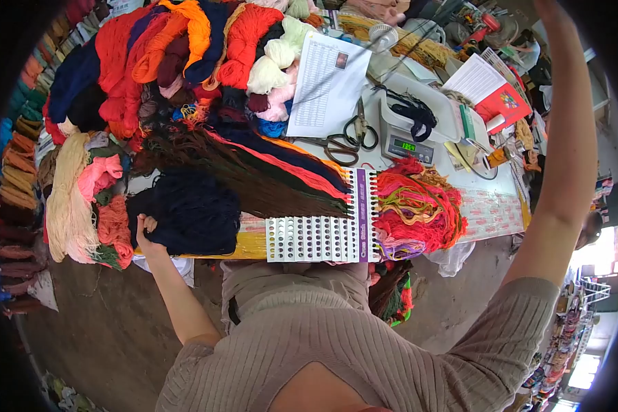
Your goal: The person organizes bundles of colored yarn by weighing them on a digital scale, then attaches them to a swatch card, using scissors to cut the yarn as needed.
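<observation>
At the table's near left edge, my left hand is closed on the side of a thick hank of dark navy yarn, fingers curled into it. My right arm stretches up along the right side, and the hand is cut off by the top edge of the view. In front of me lies a white thread card with rows of holes and a purple strip. Long navy, pink, brown and orange strands run from its left side. On its right is a tangled bunch of red, pink and olive thread.
Two pairs of dark scissors lie by a printed sheet. A digital scale shows green digits, with a white tray of dark yarn above it. Colourful yarn hanks pile up at the back left. A red booklet lies at the right.
</observation>
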Demonstrator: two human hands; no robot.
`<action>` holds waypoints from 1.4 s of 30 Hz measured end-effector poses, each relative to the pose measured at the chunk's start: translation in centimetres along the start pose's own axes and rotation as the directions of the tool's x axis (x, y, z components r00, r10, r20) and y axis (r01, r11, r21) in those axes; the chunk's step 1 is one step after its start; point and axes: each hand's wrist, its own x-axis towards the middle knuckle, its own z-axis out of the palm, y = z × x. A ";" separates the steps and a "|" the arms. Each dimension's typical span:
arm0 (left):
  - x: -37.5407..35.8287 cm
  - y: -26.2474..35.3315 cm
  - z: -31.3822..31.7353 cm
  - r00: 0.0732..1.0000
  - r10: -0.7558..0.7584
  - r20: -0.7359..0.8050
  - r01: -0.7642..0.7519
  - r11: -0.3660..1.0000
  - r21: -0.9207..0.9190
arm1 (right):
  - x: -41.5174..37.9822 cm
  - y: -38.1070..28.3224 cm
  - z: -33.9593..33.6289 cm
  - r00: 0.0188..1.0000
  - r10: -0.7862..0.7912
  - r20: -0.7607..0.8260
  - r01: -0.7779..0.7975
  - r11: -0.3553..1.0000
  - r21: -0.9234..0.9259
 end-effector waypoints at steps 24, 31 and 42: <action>-7.7 -9.1 16.4 0.848 -0.095 0.522 0.104 0.994 0.012 | -36.1 17.5 -10.2 0.948 0.319 -0.010 -0.132 0.364 -0.922; -9.1 -22.4 20.9 0.790 -0.347 0.505 -0.094 0.745 0.660 | -40.4 9.2 4.5 0.789 0.556 0.262 -0.439 0.808 -0.393; -12.0 -28.7 21.1 0.802 -0.491 0.340 0.003 0.573 0.819 | -44.1 8.6 13.0 0.834 0.447 0.325 -0.386 0.892 -0.236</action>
